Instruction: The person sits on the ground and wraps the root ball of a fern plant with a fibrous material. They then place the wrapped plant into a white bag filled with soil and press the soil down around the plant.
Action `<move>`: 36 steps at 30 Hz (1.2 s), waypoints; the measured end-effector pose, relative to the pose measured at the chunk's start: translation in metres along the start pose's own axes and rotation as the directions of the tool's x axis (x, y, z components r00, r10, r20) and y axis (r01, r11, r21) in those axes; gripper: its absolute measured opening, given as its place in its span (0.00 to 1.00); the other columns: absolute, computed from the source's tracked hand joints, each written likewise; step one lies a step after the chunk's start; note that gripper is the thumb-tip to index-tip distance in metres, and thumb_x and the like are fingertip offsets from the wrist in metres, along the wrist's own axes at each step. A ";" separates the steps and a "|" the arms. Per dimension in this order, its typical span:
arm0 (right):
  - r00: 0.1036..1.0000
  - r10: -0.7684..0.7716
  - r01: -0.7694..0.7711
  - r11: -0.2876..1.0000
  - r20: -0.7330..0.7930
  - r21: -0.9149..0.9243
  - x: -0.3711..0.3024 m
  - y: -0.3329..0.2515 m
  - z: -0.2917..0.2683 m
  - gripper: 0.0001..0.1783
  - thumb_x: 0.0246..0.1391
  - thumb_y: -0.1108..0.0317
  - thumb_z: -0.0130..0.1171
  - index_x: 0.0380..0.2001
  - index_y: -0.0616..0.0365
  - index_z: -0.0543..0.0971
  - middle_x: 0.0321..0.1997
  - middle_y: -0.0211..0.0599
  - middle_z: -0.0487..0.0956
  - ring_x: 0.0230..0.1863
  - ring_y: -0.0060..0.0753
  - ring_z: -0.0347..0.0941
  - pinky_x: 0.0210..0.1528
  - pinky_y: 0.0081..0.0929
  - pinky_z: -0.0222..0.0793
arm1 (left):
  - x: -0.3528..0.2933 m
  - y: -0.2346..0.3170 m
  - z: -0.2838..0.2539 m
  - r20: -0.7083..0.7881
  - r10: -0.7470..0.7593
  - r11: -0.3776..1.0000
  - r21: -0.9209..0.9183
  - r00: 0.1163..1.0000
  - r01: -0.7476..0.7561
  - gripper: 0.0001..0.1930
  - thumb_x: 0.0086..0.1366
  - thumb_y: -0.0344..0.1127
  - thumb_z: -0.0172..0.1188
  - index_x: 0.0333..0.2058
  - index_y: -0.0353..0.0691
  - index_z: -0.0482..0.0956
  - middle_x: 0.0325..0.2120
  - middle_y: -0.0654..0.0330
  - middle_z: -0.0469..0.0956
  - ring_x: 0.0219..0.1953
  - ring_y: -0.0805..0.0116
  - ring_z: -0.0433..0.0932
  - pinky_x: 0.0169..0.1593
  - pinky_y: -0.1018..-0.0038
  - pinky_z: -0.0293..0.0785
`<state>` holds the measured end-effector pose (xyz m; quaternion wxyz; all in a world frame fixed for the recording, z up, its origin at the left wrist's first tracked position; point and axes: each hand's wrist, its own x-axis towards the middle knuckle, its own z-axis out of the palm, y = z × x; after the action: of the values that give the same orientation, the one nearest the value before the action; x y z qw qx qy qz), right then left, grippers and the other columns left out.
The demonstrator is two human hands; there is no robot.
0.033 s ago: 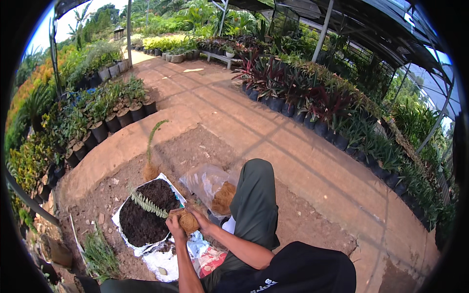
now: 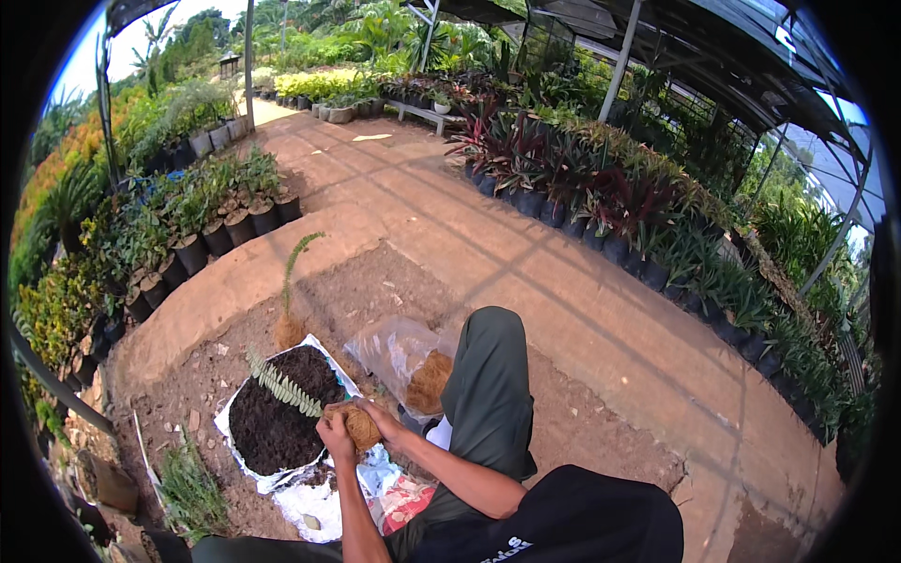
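Note:
Both my hands are closed round a ball of brown coconut fibre [image 2: 362, 428], low in front of me. My left hand [image 2: 335, 435] grips its left side, and my right hand [image 2: 387, 428] wraps its far right side. From the ball a green fern frond [image 2: 284, 388] sticks out to the upper left, over dark soil [image 2: 272, 427] heaped in an opened white sack [image 2: 227, 415]. Just beyond the sack stands another fibre ball [image 2: 288, 330] with a tall curved frond. A clear plastic bag [image 2: 389, 349] with loose brown fibre [image 2: 430, 382] lies to the right.
My bent knee [image 2: 495, 352] rises beside the plastic bag. Cut green fronds [image 2: 190, 493] lie on the ground at the lower left. Rows of potted plants [image 2: 221, 235] line the left side, and dark-leaved plants in black bags [image 2: 563, 202] edge the paved path [image 2: 413, 202] on the right.
The fibre ball and my fingers have turned very slightly. All else looks the same.

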<state>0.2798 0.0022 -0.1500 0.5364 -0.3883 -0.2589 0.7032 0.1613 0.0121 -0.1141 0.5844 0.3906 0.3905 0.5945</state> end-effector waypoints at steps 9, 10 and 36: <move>0.999 0.030 -0.033 0.996 -0.039 -0.081 -0.014 -0.021 0.014 0.29 0.64 0.44 0.51 0.52 0.60 0.76 0.46 0.34 0.79 0.46 0.26 0.77 0.50 0.27 0.72 | -0.008 0.005 -0.002 0.076 0.018 0.952 0.304 0.997 -0.040 0.17 0.64 0.31 0.49 0.47 0.26 0.79 0.43 0.51 0.81 0.45 0.64 0.78 0.53 0.70 0.71; 1.000 0.013 -0.015 0.993 -0.021 -0.121 -0.013 -0.023 0.017 0.29 0.63 0.44 0.52 0.52 0.61 0.76 0.47 0.34 0.79 0.47 0.25 0.76 0.52 0.27 0.71 | -0.002 0.004 -0.004 0.133 0.069 0.948 0.299 0.989 -0.106 0.19 0.65 0.31 0.48 0.49 0.26 0.78 0.47 0.50 0.80 0.50 0.63 0.76 0.57 0.70 0.68; 0.939 -0.341 0.323 0.921 -0.051 -0.217 -0.013 -0.004 0.025 0.16 0.65 0.62 0.51 0.47 0.61 0.77 0.43 0.33 0.80 0.44 0.22 0.74 0.49 0.25 0.70 | -0.032 0.025 0.042 -0.303 0.220 0.943 0.308 0.927 -0.123 0.18 0.64 0.42 0.66 0.38 0.29 0.79 0.31 0.53 0.82 0.31 0.67 0.78 0.38 0.69 0.75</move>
<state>0.2629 -0.0078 -0.1289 0.6157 -0.4227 -0.3684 0.5537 0.1908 -0.0200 -0.0749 0.3928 0.3970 0.5287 0.6391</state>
